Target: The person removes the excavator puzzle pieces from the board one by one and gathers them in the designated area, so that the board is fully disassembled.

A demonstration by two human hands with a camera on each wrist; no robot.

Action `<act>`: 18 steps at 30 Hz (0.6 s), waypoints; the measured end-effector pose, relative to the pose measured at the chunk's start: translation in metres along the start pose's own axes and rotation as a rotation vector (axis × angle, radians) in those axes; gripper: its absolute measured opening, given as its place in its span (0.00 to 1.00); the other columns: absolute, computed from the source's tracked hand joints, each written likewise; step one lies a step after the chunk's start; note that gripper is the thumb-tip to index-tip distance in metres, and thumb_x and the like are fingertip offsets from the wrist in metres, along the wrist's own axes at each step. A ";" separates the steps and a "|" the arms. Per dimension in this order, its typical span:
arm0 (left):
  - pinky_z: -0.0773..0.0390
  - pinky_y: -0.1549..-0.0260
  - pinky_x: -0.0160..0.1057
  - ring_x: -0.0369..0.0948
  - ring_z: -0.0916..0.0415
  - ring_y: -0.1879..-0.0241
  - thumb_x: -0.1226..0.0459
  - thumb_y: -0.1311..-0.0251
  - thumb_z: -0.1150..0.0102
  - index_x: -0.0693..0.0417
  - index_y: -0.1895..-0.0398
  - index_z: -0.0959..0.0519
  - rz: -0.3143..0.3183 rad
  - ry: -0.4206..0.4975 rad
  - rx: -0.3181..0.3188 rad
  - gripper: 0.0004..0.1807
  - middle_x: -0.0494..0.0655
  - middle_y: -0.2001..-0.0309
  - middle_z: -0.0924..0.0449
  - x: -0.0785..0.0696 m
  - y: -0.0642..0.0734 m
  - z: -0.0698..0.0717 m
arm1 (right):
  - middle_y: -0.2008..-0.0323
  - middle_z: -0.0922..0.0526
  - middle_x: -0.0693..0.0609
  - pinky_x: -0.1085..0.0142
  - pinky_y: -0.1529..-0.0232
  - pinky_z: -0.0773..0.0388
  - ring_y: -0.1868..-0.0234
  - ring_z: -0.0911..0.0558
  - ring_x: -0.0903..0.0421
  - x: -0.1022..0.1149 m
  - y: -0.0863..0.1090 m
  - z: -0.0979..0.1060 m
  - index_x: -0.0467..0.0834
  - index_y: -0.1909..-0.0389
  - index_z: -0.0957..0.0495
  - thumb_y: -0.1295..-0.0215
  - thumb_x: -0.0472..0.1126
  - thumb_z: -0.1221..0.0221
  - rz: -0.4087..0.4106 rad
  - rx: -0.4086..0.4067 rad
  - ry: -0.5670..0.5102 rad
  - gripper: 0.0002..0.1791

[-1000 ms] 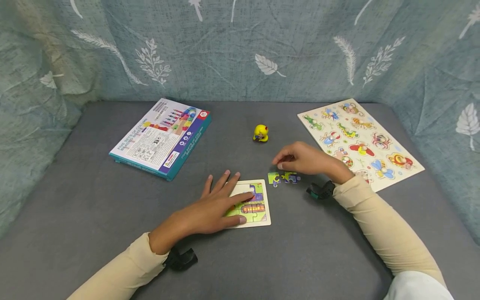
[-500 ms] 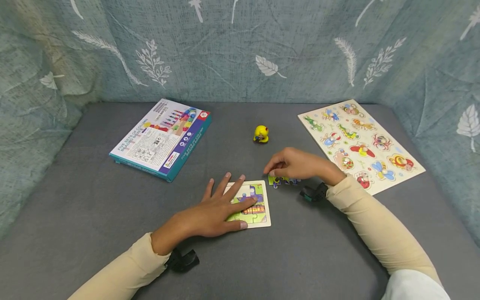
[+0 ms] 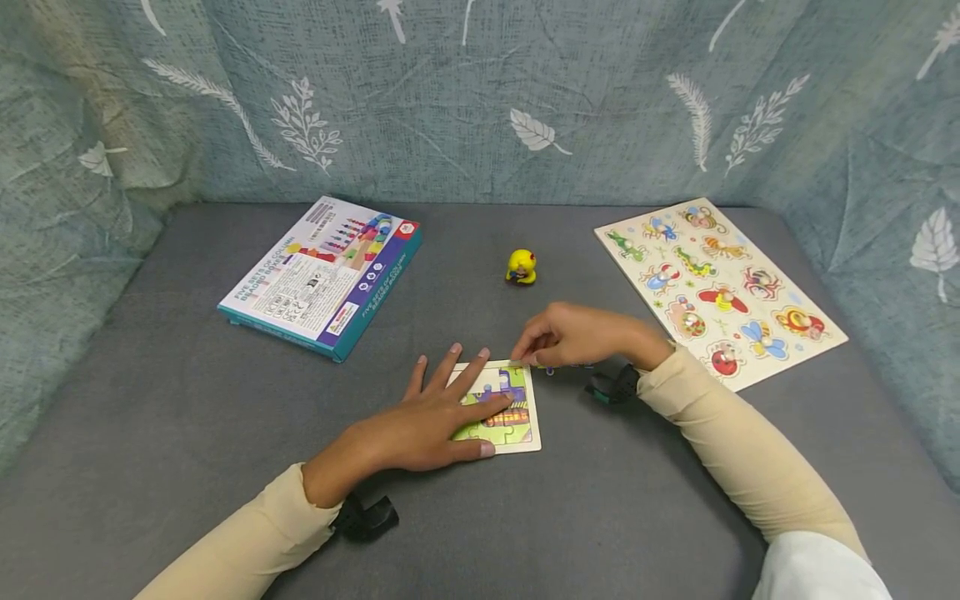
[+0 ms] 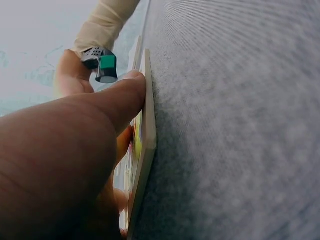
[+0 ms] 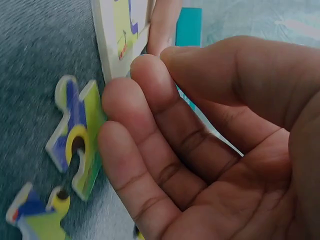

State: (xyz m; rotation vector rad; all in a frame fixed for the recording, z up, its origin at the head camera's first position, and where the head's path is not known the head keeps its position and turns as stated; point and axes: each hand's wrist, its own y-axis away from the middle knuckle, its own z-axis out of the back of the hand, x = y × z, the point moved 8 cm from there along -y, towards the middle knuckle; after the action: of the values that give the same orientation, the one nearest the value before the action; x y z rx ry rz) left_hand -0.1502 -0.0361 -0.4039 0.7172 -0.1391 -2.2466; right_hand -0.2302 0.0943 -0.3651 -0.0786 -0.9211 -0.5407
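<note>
My left hand (image 3: 420,425) lies spread over a small square jigsaw puzzle board (image 3: 536,417), its thumb on the board's near part. Green and purple pieces fill much of the frame, and a bare pale patch shows near its far left part. At the board's far right corner is my right hand (image 3: 570,333), fingers curled, with thumb and index fingertips meeting. Nothing shows between those tips in the right wrist view. Beside them on the cloth lie a puzzle piece (image 5: 75,135) with a yellow ring and a second puzzle piece (image 5: 42,220), partly out of view.
A teal and white box (image 3: 307,283) lies at the back left. The small yellow-haired toy figure (image 3: 521,267) stands at the back centre. On the right, an insect peg puzzle board (image 3: 720,283) lies behind the right forearm. A patterned curtain (image 3: 480,100) hangs behind the table.
My right hand has moved left and nearer, from above the loose puzzle pieces to the board's far right corner. The left hand has barely shifted on the puzzle board.
</note>
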 end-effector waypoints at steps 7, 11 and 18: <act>0.79 0.39 0.66 0.54 0.86 0.28 0.39 0.33 0.52 0.29 0.24 0.46 -0.001 0.004 0.003 0.36 0.48 0.22 0.74 0.001 -0.001 0.000 | 0.58 0.16 0.52 0.64 0.59 0.21 0.59 0.18 0.60 0.003 -0.007 -0.005 0.38 0.52 0.16 0.33 0.32 0.43 0.001 0.022 0.011 0.12; 0.78 0.39 0.66 0.54 0.86 0.28 0.39 0.33 0.52 0.30 0.24 0.46 -0.004 0.002 -0.002 0.36 0.48 0.22 0.74 0.001 -0.001 0.000 | 0.58 0.16 0.51 0.64 0.58 0.21 0.59 0.18 0.60 0.004 -0.009 -0.006 0.38 0.53 0.16 0.33 0.31 0.44 0.006 0.035 0.012 0.12; 0.79 0.39 0.66 0.53 0.86 0.28 0.39 0.33 0.52 0.30 0.24 0.45 -0.016 0.010 -0.012 0.35 0.48 0.22 0.74 0.000 0.000 0.000 | 0.59 0.17 0.52 0.66 0.58 0.23 0.61 0.21 0.60 0.008 -0.012 -0.013 0.37 0.52 0.17 0.38 0.27 0.47 0.007 0.077 0.034 0.16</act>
State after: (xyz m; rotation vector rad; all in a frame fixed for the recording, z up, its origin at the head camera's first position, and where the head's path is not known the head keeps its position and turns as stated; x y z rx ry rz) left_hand -0.1503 -0.0365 -0.4038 0.7253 -0.1157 -2.2566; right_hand -0.2227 0.0765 -0.3693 -0.0029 -0.9069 -0.4977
